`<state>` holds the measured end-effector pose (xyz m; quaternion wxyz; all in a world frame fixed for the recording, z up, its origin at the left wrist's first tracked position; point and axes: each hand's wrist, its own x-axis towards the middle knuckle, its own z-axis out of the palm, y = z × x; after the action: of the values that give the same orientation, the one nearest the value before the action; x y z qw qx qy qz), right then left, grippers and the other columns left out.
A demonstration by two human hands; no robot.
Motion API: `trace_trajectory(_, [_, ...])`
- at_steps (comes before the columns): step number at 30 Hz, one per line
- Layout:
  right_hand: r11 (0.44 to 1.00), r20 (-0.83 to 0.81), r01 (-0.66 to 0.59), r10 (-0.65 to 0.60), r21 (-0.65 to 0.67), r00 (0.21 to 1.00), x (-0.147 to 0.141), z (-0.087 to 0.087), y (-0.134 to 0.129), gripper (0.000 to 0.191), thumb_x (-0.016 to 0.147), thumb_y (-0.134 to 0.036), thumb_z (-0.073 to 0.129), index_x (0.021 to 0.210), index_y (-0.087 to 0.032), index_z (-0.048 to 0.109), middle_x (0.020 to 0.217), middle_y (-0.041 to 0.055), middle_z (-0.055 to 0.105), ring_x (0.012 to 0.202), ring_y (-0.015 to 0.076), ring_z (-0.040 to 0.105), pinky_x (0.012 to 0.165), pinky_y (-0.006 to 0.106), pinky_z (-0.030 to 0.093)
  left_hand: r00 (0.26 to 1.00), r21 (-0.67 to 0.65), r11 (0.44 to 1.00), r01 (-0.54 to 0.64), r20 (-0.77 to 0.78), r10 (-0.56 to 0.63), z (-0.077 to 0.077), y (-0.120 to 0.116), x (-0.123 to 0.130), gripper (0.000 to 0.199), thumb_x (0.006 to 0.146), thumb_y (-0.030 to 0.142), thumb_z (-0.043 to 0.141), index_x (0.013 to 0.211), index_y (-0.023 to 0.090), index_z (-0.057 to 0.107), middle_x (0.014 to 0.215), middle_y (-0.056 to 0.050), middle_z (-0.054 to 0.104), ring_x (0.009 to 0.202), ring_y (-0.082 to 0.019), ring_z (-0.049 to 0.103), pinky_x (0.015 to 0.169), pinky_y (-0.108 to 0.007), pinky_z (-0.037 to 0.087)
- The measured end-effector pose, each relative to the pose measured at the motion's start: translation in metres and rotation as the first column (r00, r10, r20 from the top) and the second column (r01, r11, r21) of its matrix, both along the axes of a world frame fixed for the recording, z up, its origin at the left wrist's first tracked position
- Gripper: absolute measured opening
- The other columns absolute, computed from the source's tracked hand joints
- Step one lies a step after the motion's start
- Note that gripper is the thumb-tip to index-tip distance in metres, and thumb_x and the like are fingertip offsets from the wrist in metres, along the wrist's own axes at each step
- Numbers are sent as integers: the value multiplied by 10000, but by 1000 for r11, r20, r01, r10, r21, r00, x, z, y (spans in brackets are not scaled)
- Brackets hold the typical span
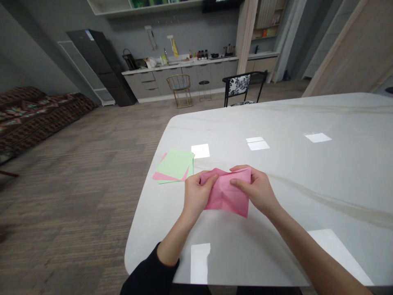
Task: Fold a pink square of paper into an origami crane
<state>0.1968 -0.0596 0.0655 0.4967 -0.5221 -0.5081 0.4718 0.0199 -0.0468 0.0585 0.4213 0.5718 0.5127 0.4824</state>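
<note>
A creased sheet of pink paper (227,192) is held up over the table, its lower edge hanging loose. My left hand (198,190) pinches its left side, thumb on the near face and fingers behind. On the right side, my right hand (256,186) grips it the same way, thumb pressed on the front. Fold lines cross near the sheet's middle. The fingers behind the paper are mostly hidden. To the left of my left hand lies a small stack of green paper (175,164) and pink paper (166,176), loosely fanned.
The white marbled table (294,172) has rounded corners and shows bright light reflections. Beyond its far edge stands a black chair (242,86) with a patterned back. Farther off are a gold chair (179,84), a stool (204,83), a kitchen counter (184,63) and a dark refrigerator (102,65).
</note>
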Motion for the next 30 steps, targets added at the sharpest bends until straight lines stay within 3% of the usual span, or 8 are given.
trace_trajectory(5, [999, 60, -10, 8, 35, 998, -6, -2, -2, 195, 739, -328, 709, 868, -183, 687, 884, 53, 697, 816, 217, 630, 682, 301, 494, 999, -11, 1000, -9, 39, 9, -2, 0, 2, 128, 718, 277, 715, 769, 162, 737, 780, -42, 719, 766, -198, 641, 705, -270, 473])
trace_trajectory(9, [1000, 44, 1, -2, 23, 999, -7, -6, -2, 143, 751, -316, 688, 791, -182, 661, 725, 18, 651, 676, 184, 590, 580, 273, 457, 993, -86, 995, -51, 102, 60, -9, 1, 2, 241, 729, 358, 705, 642, 138, 664, 607, -13, 630, 580, -145, 551, 521, -235, 391])
trace_trajectory(11, [1000, 47, 24, -24, 18, 999, -5, -7, -1, 145, 746, -321, 689, 779, -184, 655, 696, 11, 638, 651, 180, 578, 555, 268, 447, 987, -125, 991, -53, 147, 71, -10, 3, 1, 278, 721, 374, 712, 613, 129, 638, 574, -5, 603, 544, -127, 517, 498, -225, 362])
trace_trajectory(17, [989, 105, 146, -149, 28, 983, -1, -6, 2, 175, 741, -346, 685, 795, -181, 661, 723, 32, 672, 683, 210, 612, 587, 294, 472, 919, -284, 930, 235, 377, -117, -9, 3, 3, 305, 744, 370, 704, 928, 127, 706, 861, -85, 717, 713, -189, 634, 629, -267, 472])
trace_trajectory(23, [999, 188, -18, 10, 44, 982, -8, -5, -2, 132, 757, -291, 655, 851, -200, 669, 844, 34, 702, 785, 219, 638, 665, 306, 492, 987, -262, 965, 24, 158, 18, -19, 5, 4, 299, 746, 411, 695, 766, 112, 704, 753, -76, 707, 710, -210, 635, 620, -272, 475])
trace_trajectory(25, [999, 211, -24, 19, 23, 977, -6, -5, -1, 131, 750, -298, 656, 826, -192, 665, 808, 36, 698, 749, 219, 634, 628, 304, 488, 984, -249, 968, -9, 172, 54, -17, 6, 3, 306, 749, 415, 686, 746, 108, 693, 746, -78, 703, 691, -201, 629, 609, -269, 471])
trace_trajectory(27, [1000, 215, 26, -25, -1, 976, -1, -6, 2, 143, 734, -314, 669, 777, -179, 651, 740, 34, 684, 685, 213, 621, 571, 294, 474, 960, -264, 962, 64, 280, 12, -12, 7, 1, 300, 749, 399, 684, 821, 108, 695, 785, -85, 710, 696, -195, 635, 613, -267, 476])
trace_trajectory(30, [994, 162, 111, -109, -2, 981, 7, -8, 8, 182, 715, -331, 687, 788, -170, 640, 741, 38, 683, 670, 213, 619, 540, 286, 473, 891, -291, 904, 314, 420, -174, -5, 7, -3, 380, 733, 344, 706, 1048, 136, 662, 839, -82, 718, 675, -178, 646, 602, -260, 482])
